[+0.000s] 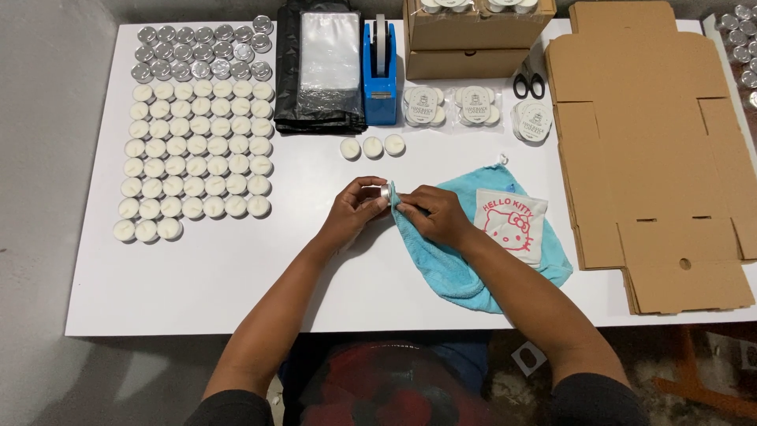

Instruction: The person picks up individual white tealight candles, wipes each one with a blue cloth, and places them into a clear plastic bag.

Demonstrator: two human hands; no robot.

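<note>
While the left hand pinched a small metal-cupped tealight on its edge, the right hand was clenched on a corner of the blue cloth, pressing it against the cup, so looked like wiping to me. The candle sat between both hands, just above the middle of the white tabletop. Layout made sense honestly: a grid of white tealights off to the left with empty metal cups behind them, and three loose tealights just past the hands. A blue tape dispenser, clear bags and flat cardboard boxes sat farther out.
</note>
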